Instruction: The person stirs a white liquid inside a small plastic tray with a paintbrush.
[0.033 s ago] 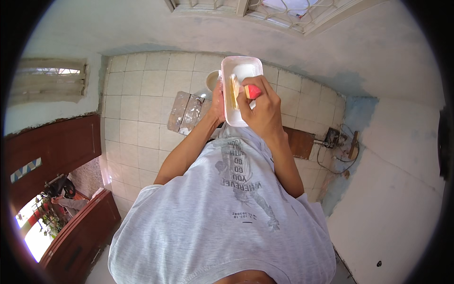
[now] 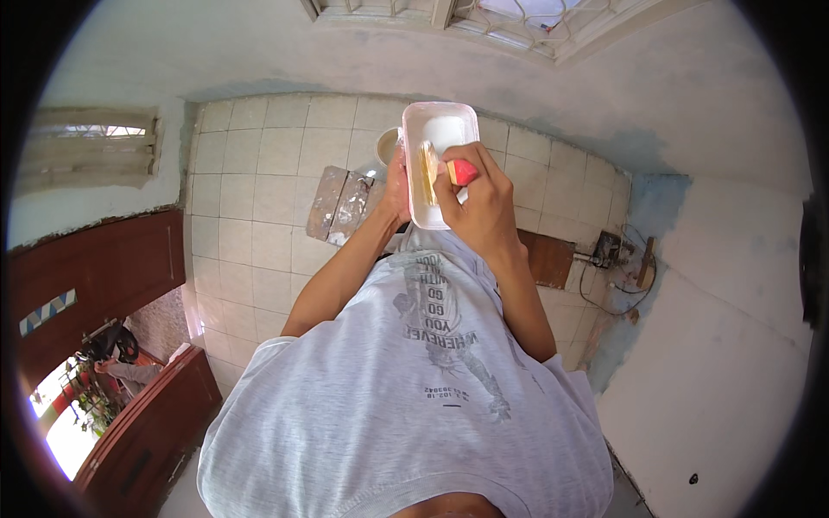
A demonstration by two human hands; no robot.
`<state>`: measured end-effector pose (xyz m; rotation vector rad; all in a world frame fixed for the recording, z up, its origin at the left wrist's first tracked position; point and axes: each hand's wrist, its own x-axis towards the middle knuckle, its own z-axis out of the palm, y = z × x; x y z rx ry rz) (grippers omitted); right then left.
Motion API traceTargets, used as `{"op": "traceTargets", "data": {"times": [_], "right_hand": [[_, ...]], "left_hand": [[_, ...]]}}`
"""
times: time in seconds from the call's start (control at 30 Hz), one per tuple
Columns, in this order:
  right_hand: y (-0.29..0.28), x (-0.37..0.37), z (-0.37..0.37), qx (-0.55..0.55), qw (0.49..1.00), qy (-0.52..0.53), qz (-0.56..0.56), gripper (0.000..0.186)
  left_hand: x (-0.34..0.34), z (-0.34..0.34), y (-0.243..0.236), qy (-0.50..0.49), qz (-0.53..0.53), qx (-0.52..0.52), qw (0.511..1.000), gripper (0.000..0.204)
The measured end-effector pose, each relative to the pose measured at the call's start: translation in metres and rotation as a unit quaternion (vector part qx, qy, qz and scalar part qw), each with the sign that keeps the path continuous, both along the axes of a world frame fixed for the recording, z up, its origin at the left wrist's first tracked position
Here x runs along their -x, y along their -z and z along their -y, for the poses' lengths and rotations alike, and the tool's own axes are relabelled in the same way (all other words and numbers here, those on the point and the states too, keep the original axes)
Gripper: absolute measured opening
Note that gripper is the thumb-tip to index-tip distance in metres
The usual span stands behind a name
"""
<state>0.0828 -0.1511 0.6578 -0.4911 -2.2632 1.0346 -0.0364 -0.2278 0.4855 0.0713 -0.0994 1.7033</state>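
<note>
My left hand (image 2: 398,183) holds a white rectangular tray (image 2: 414,216) by its left side, out in front of my body. White paint (image 2: 446,131) lies in the far part of the tray. My right hand (image 2: 484,200) is closed round the handle of a paintbrush (image 2: 462,172), which has a red end and a yellowish neck. Its wide gold-coloured band (image 2: 428,177) is down inside the tray, along the left wall. The bristles are mostly hidden, and so are several fingers of my left hand, behind the tray.
A bucket (image 2: 387,148) and a paint-spotted low wooden stool (image 2: 342,205) stand on the tiled floor (image 2: 250,177) beyond my left forearm. Cables and a dark box (image 2: 607,249) lie by the right wall. At left, a brown door (image 2: 104,276) opens outside, where part of another person (image 2: 134,373) shows.
The tray has shifted very slightly to the left and away from me. The paintbrush has barely moved within it, and both hands keep their hold.
</note>
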Motion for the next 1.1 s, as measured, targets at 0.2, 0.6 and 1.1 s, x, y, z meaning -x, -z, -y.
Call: {"op": "traceTargets", "data": {"times": [0.2, 0.6, 1.1], "right_hand": [[-0.002, -0.016, 0.006, 0.008, 1.000, 0.027, 0.014, 0.008], [0.002, -0.007, 0.030, -0.011, 1.000, 0.012, 0.022, 0.008], [0.009, 0.018, 0.030, -0.039, 0.996, 0.074, -0.044, 0.009]], "left_hand": [[0.004, 0.021, 0.001, -0.015, -0.050, 0.176, 0.983, 0.075], [-0.001, 0.026, 0.003, 0.026, -0.011, 0.074, 0.997, 0.071], [-0.004, 0.031, -0.010, -0.029, -0.055, 0.195, 0.979, 0.067]]}}
